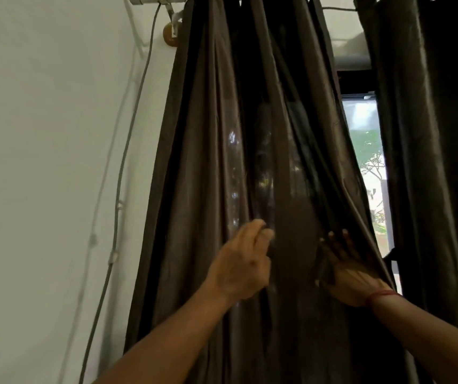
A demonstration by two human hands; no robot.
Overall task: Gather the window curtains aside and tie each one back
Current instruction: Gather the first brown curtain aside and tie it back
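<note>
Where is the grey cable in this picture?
In the head view, the grey cable runs down the white wall on the left, close beside the outer edge of the brown curtain, from top to bottom of the frame.

A grey cable (121,173) ran down a pale wall (42,134), while daylight and green foliage showed through a dark-framed window (366,151) to the right.

Domestic room, window corner: long dark brown curtains (222,134) hanging from a bracketed rod with a wooden finial (170,34), a plain white wall (42,134) with a grey cable (128,139) clipped down it, and a window (366,139) showing trees outside.
</note>
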